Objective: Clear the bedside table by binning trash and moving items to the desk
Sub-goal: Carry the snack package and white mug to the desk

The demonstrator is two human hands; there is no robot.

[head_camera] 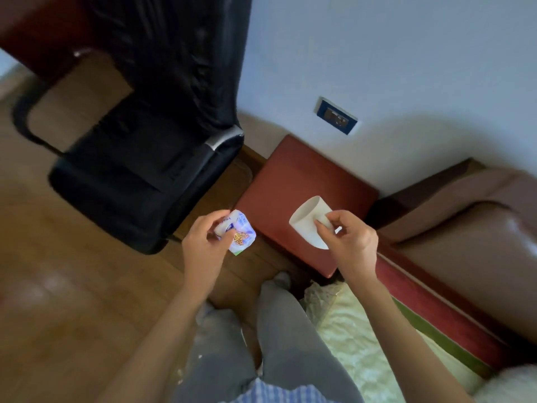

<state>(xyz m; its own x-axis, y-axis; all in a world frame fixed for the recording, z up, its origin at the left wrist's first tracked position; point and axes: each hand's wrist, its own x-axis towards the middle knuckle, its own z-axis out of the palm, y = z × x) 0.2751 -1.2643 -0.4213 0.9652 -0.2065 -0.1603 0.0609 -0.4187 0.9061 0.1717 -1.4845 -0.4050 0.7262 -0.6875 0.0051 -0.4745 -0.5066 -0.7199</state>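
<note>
Left hand (pixel 207 242): fingers (pixel 216 218) curled and closed around a small crinkled snack wrapper (pixel 242 235), glossy white-lilac film with an orange printed patch, held in the air above the wooden floor (pixel 72 271) just left of the counter (pixel 290 181). Right hand (pixel 351 239): thumb and fingers (pixel 322 229) pinched together on the side wall of a white paper cup (pixel 309 221), smooth and tapered, tipped on its side with the open mouth toward the left, held above the counter's near edge without touching it. Both forearms reach forward from the lower frame, bare, palms turned inward toward each other, hands well apart. The counter is a square red-brown bedside surface, matte, set against a pale wall beside a padded brown leather headboard (pixel 465 228). A black office chair (pixel 139 158) stands to its left, blurred. Grey trousers (pixel 284 330) and a cream textured bedspread (pixel 354 338) occupy the foreground.
</note>
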